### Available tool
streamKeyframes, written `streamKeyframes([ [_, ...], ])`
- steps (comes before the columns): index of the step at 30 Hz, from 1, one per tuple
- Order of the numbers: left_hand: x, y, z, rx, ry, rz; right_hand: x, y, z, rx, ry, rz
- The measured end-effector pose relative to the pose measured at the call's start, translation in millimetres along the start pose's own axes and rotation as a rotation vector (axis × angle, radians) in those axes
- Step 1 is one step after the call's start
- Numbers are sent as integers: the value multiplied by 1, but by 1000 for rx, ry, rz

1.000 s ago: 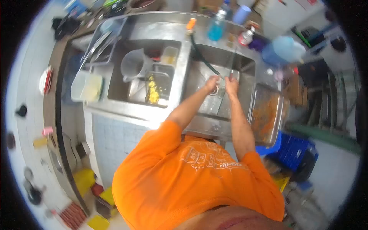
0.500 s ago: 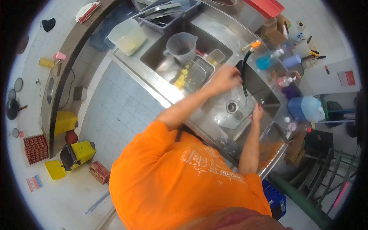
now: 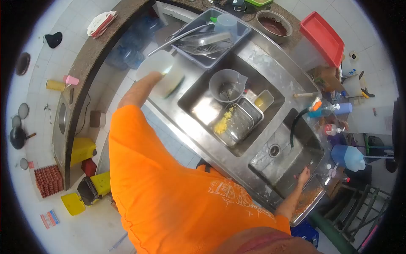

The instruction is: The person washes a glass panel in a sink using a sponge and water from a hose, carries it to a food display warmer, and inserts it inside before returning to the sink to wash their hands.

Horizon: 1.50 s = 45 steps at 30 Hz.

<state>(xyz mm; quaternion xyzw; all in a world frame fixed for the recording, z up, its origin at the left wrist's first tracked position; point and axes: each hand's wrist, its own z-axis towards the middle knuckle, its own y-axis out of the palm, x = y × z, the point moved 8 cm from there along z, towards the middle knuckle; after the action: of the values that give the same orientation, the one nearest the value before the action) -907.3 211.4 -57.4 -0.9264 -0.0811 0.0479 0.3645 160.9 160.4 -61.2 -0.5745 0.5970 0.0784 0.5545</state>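
My left hand (image 3: 154,78) is at a translucent white tub (image 3: 167,67) on the left drainboard; motion blur hides its fingers. Over the right side of the right sink basin (image 3: 270,169), my right hand (image 3: 303,175) is closed, and what it grips, if anything, is too small to name. A dark green hose (image 3: 293,129) hangs from the orange-handled tap (image 3: 316,103) into that basin. In the left basin lie a clear jug (image 3: 227,86), a metal tray (image 3: 241,127) with yellow bits and a small container (image 3: 264,100).
A grey bin of utensils (image 3: 209,44) stands behind the tub. A tray with orange residue (image 3: 311,197) lies to the right of the basin. Bottles and a blue jug (image 3: 347,157) line the back right. A red lid (image 3: 322,38) tops a container.
My left hand has swung from the right basin to the tub at the left. The view has shifted left. The clear container earlier under the hose no longer shows there.
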Motion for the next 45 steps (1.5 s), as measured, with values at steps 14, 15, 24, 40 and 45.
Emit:
streamKeyframes([
  [14, 5, -17, 41, 282, -42, -403, -32, -5, -42, 113, 33, -68],
  [15, 20, -40, 15, 292, -55, -239, -33, -5, -41, 107, 37, -56],
  [24, 141, -224, -247, 978, 61, -415, -16, -14, -12, 267, -461, -125],
  [40, 908, 34, -193, 321, 880, -1565, -1, 41, -3, -135, -172, 930],
  [45, 917, 22, -227, 755, 1046, -746, -6, 33, -10, -415, -57, 754],
])
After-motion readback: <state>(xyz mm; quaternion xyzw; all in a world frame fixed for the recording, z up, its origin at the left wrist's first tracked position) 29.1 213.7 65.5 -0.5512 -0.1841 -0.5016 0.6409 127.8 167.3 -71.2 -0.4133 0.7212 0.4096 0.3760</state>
